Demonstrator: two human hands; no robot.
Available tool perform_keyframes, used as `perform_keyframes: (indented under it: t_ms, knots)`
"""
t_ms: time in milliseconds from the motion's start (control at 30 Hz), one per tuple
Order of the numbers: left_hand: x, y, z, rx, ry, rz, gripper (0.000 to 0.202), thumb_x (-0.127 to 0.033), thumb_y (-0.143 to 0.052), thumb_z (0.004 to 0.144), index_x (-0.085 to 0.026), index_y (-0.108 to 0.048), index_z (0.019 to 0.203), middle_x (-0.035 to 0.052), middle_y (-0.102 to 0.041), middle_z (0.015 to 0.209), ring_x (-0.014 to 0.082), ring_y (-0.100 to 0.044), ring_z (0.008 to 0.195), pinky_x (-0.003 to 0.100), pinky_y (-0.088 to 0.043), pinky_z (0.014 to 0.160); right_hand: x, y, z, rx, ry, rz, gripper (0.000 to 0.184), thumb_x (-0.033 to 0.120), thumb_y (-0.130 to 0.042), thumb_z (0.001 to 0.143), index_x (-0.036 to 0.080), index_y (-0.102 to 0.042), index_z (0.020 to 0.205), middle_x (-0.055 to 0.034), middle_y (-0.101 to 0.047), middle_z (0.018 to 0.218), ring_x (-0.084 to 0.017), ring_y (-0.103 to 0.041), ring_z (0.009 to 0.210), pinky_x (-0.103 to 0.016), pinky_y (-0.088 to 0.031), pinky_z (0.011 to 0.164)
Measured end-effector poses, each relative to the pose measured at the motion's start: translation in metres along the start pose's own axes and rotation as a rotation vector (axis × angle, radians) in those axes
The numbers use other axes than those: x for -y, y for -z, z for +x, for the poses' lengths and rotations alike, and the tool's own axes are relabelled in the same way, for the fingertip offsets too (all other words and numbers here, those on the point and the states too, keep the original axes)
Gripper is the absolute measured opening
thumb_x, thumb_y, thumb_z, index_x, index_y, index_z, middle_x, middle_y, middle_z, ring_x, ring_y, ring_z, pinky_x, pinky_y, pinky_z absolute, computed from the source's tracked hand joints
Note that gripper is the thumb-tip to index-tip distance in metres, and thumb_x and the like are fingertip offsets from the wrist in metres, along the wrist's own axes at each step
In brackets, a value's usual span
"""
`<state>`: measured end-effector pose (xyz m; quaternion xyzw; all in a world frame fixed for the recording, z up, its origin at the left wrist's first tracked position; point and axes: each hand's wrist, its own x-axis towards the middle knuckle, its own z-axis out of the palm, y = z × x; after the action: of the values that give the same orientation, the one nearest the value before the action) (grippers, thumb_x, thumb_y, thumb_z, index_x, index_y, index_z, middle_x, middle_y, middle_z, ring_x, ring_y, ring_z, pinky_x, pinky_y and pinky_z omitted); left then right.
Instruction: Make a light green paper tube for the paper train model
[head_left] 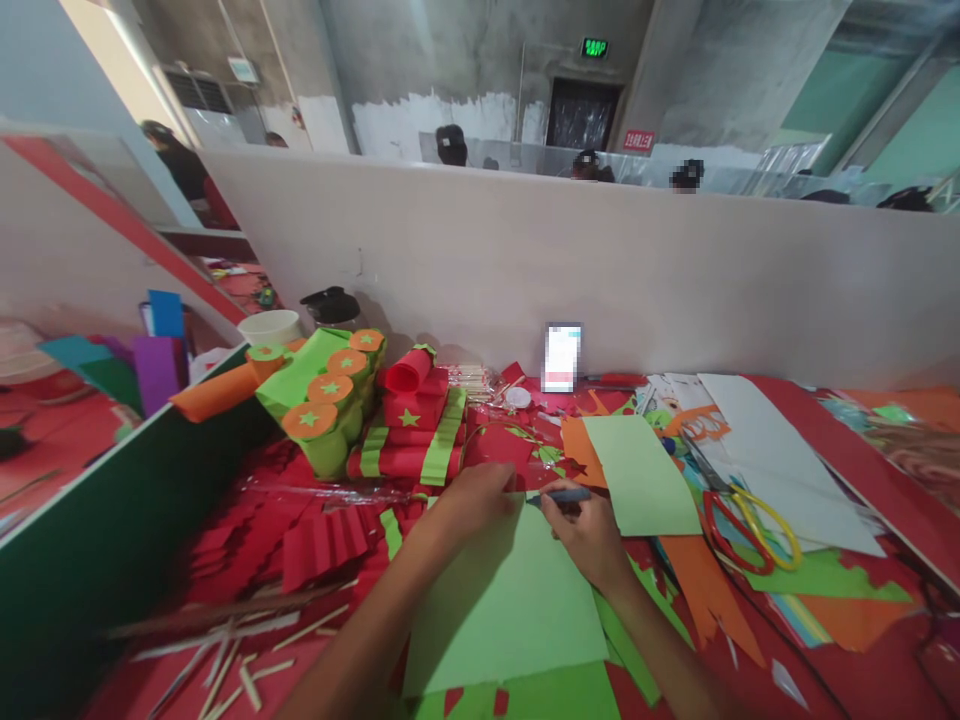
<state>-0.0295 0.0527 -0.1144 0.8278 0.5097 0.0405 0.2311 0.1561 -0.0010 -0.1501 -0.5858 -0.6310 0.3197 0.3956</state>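
A pale green sheet of paper [510,610] lies in front of me. My right hand [589,525] is closed around a dark marker pen [566,495], its tip pointing left at the sheet's top edge. Beside that tip, my left hand [480,492] rests on the top left of the sheet with its fingers curled in. Whatever those fingers press or hold is hidden. Red paper rolls with green bands [409,460] stand just beyond my left hand. A second pale green sheet [645,475] lies beyond my right hand.
Red- and yellow-handled scissors [739,505] lie on the right among orange scraps. Green paper cups with orange star tops [322,430] stand at the left, near a dark green side panel [150,530]. Thin sticks [247,665] lie front left. A phone [562,357] leans against the white partition [675,270].
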Motion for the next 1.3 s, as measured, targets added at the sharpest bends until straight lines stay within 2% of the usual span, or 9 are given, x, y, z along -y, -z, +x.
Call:
perform_keyframes:
  t_ms: [567,633,733,833,1000,1133,1300]
  knots:
    - [-0.001,0.001,-0.002,-0.019,-0.015,-0.015,0.007,-0.019,-0.058,0.074,-0.02,-0.057,0.081,0.0024,-0.066,0.083,0.0191,-0.061,0.076,0.026,-0.033,0.057,-0.003,0.0,0.001,0.011,-0.005,0.023,0.021,0.037,-0.059,0.082,0.018,-0.066,0.077,0.0011,-0.06,0.053,-0.016,-0.056,0.049,-0.024,-0.042,0.048]
    - [0.0,0.001,-0.002,-0.023,-0.019,-0.008,0.007,-0.018,-0.058,0.075,-0.021,-0.058,0.081,0.0027,-0.066,0.083,0.0196,-0.061,0.077,0.026,-0.034,0.058,-0.004,0.001,0.0,-0.014,-0.004,0.077,0.022,0.038,-0.06,0.082,0.017,-0.064,0.076,0.0008,-0.059,0.055,-0.015,-0.054,0.048,-0.024,-0.042,0.047]
    - [0.0,0.0,0.0,-0.033,-0.02,0.004,0.009,-0.016,-0.056,0.075,-0.021,-0.059,0.082,0.0031,-0.066,0.084,0.02,-0.06,0.078,0.027,-0.036,0.061,-0.002,0.006,-0.001,-0.043,-0.025,0.21,0.026,0.042,-0.059,0.085,0.017,-0.064,0.084,0.0014,-0.057,0.058,-0.013,-0.05,0.048,-0.023,-0.039,0.045]
    - [0.001,-0.002,0.002,-0.044,-0.015,0.018,0.01,-0.014,-0.055,0.076,-0.021,-0.059,0.082,0.0028,-0.065,0.082,0.0199,-0.06,0.076,0.027,-0.035,0.062,0.001,0.012,-0.005,0.021,-0.056,0.281,0.025,0.042,-0.06,0.085,0.018,-0.064,0.09,0.0004,-0.06,0.066,-0.013,-0.053,0.051,-0.023,-0.043,0.047]
    - [0.003,-0.004,0.003,-0.055,0.0,0.041,0.005,-0.017,-0.057,0.077,-0.02,-0.058,0.081,0.0029,-0.064,0.079,0.0199,-0.061,0.074,0.027,-0.033,0.059,-0.003,0.011,-0.008,0.116,-0.093,0.265,0.02,0.038,-0.061,0.084,0.018,-0.064,0.086,-0.0005,-0.065,0.067,-0.014,-0.058,0.052,-0.024,-0.046,0.051]
    - [0.003,-0.005,0.003,-0.046,0.011,0.048,0.006,-0.019,-0.057,0.078,-0.019,-0.06,0.083,0.0051,-0.066,0.082,0.021,-0.062,0.076,0.027,-0.035,0.062,-0.006,0.008,-0.007,0.099,-0.084,0.217,0.018,0.036,-0.061,0.083,0.018,-0.062,0.082,-0.0016,-0.068,0.067,-0.015,-0.06,0.053,-0.024,-0.046,0.051]
    - [0.001,-0.002,0.001,-0.026,0.003,0.04,0.009,-0.022,-0.058,0.077,-0.02,-0.06,0.086,0.0054,-0.067,0.084,0.0213,-0.062,0.078,0.027,-0.035,0.061,-0.008,0.008,-0.005,0.098,-0.078,0.173,0.018,0.035,-0.061,0.084,0.017,-0.064,0.086,-0.004,-0.07,0.072,-0.016,-0.062,0.054,-0.024,-0.048,0.053]
